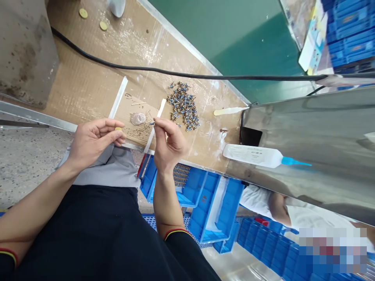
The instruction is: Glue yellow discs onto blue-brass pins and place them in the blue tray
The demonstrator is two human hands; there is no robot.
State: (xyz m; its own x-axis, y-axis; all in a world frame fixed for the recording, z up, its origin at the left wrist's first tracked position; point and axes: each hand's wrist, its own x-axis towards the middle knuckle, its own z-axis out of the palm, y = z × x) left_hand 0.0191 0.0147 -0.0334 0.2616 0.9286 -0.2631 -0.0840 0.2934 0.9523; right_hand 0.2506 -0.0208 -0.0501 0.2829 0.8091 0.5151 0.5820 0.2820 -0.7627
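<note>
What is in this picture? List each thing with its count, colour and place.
Cardboard-covered bench: one, tan, centre.
Small pin parts: many, blue and brass, heaped on bench.
Plastic cup: one, clear, on bench.
Yellow discs: two, yellow, far bench end.
Black cable: one, black, across bench.
Squeeze bottle: one, white, blue nozzle, on steel panel.
Storage crates: several, blue, below bench.
Co-worker: one, white clothing, lower right.
Left hand: one, holding small yellow piece.
Right hand: one, pinching blue-tipped part.
</note>
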